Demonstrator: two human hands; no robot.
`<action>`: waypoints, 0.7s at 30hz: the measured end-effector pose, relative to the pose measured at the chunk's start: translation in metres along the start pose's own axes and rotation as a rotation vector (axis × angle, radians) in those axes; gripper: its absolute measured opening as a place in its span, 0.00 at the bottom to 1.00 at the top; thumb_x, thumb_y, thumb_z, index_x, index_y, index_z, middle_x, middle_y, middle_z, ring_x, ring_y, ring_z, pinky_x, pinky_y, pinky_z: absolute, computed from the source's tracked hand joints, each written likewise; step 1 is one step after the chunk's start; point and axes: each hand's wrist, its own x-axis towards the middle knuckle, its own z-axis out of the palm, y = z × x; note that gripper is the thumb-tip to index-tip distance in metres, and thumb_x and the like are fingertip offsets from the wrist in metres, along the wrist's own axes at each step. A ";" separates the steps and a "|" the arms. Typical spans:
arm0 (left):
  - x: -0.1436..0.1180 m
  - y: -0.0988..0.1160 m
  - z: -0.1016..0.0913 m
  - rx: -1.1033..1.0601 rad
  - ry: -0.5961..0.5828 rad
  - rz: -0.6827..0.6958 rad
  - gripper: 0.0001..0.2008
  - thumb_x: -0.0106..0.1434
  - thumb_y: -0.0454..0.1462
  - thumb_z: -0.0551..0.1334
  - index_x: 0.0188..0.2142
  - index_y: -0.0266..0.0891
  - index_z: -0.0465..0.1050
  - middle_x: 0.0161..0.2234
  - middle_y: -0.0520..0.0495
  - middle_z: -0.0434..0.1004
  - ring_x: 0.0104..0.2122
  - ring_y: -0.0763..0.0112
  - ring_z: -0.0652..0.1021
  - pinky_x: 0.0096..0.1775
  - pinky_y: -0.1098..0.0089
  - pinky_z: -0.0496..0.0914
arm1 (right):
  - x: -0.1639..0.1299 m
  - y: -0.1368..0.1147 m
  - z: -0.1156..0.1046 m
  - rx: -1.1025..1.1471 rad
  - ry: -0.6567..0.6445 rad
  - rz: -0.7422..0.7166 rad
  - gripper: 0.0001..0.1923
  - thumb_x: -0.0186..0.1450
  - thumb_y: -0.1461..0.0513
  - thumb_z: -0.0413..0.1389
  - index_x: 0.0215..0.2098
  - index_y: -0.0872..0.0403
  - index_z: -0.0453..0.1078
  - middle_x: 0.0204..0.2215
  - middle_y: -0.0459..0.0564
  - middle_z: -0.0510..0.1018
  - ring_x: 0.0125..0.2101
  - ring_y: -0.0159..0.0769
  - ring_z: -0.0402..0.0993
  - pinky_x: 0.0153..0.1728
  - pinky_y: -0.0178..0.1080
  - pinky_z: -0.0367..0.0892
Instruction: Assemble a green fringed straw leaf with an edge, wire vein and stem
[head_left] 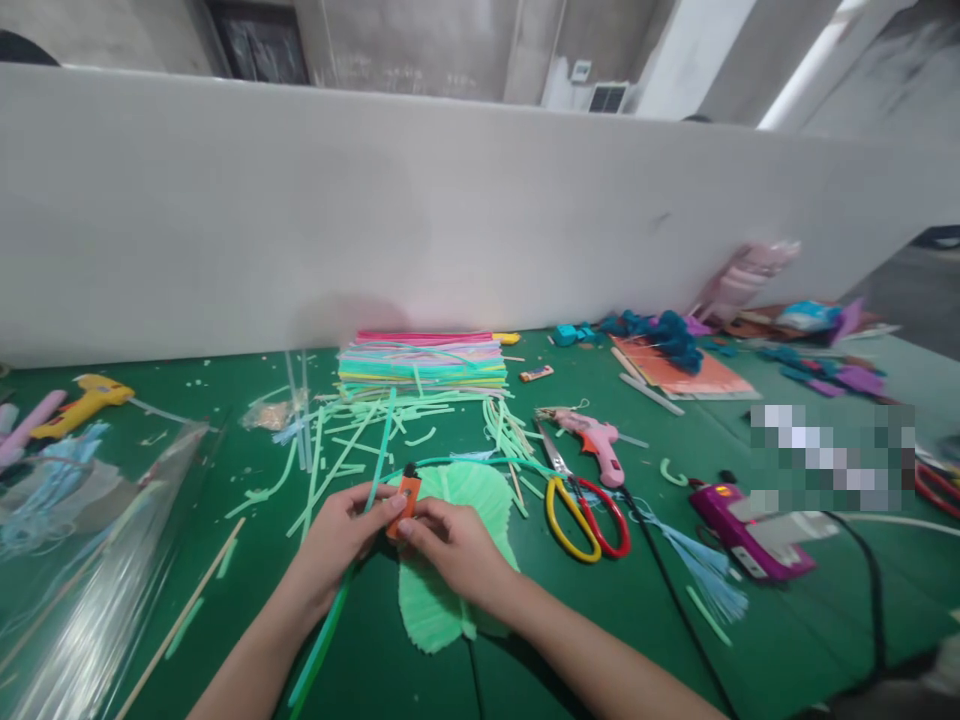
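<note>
The left hand (341, 535) and the right hand (450, 545) met near the table's front edge, fingers of both closed on a small orange lighter (405, 497) held upright between them. The left hand also gripped a long teal straw (330, 625) that ran down toward the near edge. Beneath the hands lay a light green leaf shape (442, 600) made of straws, flat on the green table (600, 650). Just right of it sat red-and-yellow scissors (581, 510) and a pink glue gun (596, 440), with a black cord (675, 600) trailing near. A purple glue gun (742, 530) lay farther right. Beyond the hands, cut straw pieces (337, 450) littered the table up to a stacked bundle of coloured straws (424, 362) near the white partition (450, 220). A clear plastic sheet (82, 590) crowded the near left; bare green cloth showed at near right.
</note>
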 end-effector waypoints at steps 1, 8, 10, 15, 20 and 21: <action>0.000 -0.001 -0.002 0.019 0.016 -0.002 0.18 0.55 0.49 0.67 0.36 0.35 0.74 0.17 0.57 0.62 0.15 0.84 0.57 0.18 0.79 0.49 | -0.001 -0.002 -0.001 -0.005 0.002 -0.004 0.15 0.66 0.53 0.54 0.42 0.55 0.72 0.31 0.50 0.80 0.31 0.35 0.76 0.32 0.35 0.68; 0.002 -0.002 -0.006 0.056 0.059 -0.013 0.19 0.54 0.51 0.66 0.30 0.37 0.70 0.17 0.59 0.56 0.16 0.83 0.52 0.19 0.77 0.44 | -0.001 -0.011 -0.017 -0.042 0.085 -0.011 0.16 0.64 0.55 0.56 0.47 0.55 0.71 0.38 0.53 0.81 0.39 0.39 0.78 0.39 0.39 0.70; 0.001 -0.002 -0.003 0.077 0.052 -0.017 0.19 0.54 0.52 0.66 0.28 0.37 0.68 0.16 0.60 0.55 0.16 0.82 0.52 0.20 0.76 0.43 | 0.000 -0.010 -0.020 -0.043 0.082 -0.017 0.15 0.64 0.54 0.56 0.45 0.54 0.72 0.37 0.52 0.81 0.38 0.38 0.77 0.37 0.38 0.70; 0.000 -0.001 0.005 0.142 0.022 -0.030 0.21 0.53 0.53 0.66 0.27 0.38 0.66 0.16 0.60 0.54 0.17 0.81 0.52 0.21 0.75 0.43 | -0.002 -0.010 -0.019 -0.068 0.062 -0.041 0.12 0.65 0.54 0.54 0.38 0.54 0.73 0.33 0.49 0.80 0.34 0.35 0.75 0.34 0.35 0.67; 0.000 0.000 0.006 0.162 0.014 -0.002 0.20 0.53 0.52 0.66 0.26 0.37 0.66 0.17 0.59 0.57 0.17 0.81 0.52 0.20 0.76 0.43 | -0.003 -0.011 -0.015 -0.046 0.069 -0.022 0.10 0.65 0.56 0.55 0.38 0.54 0.73 0.31 0.49 0.79 0.31 0.34 0.74 0.32 0.34 0.66; 0.000 0.000 0.005 0.167 0.011 0.001 0.20 0.54 0.52 0.66 0.26 0.37 0.66 0.17 0.59 0.57 0.17 0.81 0.52 0.20 0.76 0.43 | -0.003 -0.010 -0.015 -0.047 0.070 -0.017 0.10 0.65 0.56 0.55 0.38 0.54 0.72 0.30 0.49 0.79 0.31 0.34 0.74 0.31 0.34 0.66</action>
